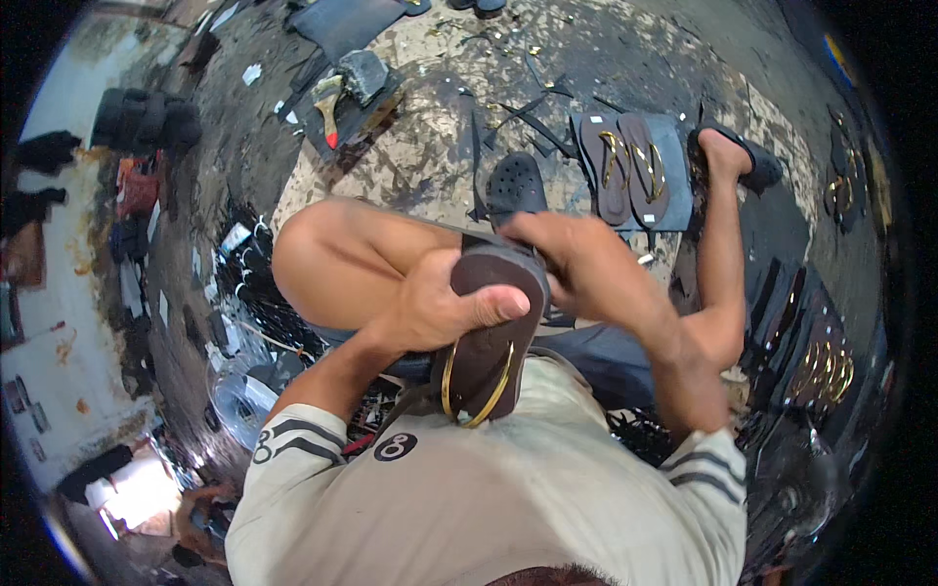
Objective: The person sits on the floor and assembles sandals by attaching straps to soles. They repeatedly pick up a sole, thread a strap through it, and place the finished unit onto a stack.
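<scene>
Beside the right hand (578, 256), the left hand (430, 307) grips a brown sandal (495, 344).

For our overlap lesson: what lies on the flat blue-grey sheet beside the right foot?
Two brown sandals with shiny gold straps lie on the sheet. The surface beneath them is covered, unseen.
</scene>
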`<state>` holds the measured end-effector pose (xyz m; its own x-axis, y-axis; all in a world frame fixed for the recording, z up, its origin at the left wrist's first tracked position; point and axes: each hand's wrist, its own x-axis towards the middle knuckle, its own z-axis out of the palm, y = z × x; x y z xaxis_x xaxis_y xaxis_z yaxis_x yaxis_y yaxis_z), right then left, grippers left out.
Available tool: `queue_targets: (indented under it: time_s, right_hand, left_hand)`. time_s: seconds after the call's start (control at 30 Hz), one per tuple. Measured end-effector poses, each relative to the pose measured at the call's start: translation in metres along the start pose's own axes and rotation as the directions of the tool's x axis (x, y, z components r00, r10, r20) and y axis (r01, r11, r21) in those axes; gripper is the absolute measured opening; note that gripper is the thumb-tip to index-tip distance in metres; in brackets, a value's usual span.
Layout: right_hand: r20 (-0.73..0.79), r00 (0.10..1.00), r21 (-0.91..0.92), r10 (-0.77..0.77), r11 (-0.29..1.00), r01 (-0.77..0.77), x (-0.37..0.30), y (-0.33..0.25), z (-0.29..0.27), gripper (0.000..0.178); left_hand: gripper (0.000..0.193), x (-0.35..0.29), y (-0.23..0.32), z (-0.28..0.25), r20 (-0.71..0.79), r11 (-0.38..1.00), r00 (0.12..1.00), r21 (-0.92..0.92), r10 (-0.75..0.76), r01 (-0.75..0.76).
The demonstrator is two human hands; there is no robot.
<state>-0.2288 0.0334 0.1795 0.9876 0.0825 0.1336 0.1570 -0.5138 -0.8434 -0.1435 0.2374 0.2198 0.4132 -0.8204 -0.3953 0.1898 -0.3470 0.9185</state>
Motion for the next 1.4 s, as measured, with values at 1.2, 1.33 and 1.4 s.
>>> queue_targets:
  time_s: [1.2,1.33,1.4]
  right_hand:
    - [-0.287,0.951,-0.113,0.119,0.981,-0.156,-0.008,0.01,0.037,0.033]
    - [-0.067,0.966,0.077,0.25,0.966,-0.245,0.016,0.002,0.015,0.028]
    - [-0.104,0.964,0.298,0.243,0.933,-0.202,0.013,0.011,0.02,0.029]
  left_hand:
    - [0.04,0.051,-0.059,0.022,-0.631,0.603,0.775,-0.629,-0.027,-0.49]
    - [0.048,0.034,-0.086,0.045,-0.608,0.669,0.794,-0.601,-0.026,-0.438]
    - [0.045,0.021,-0.095,0.016,-0.438,0.625,0.898,-0.691,0.037,-0.363]
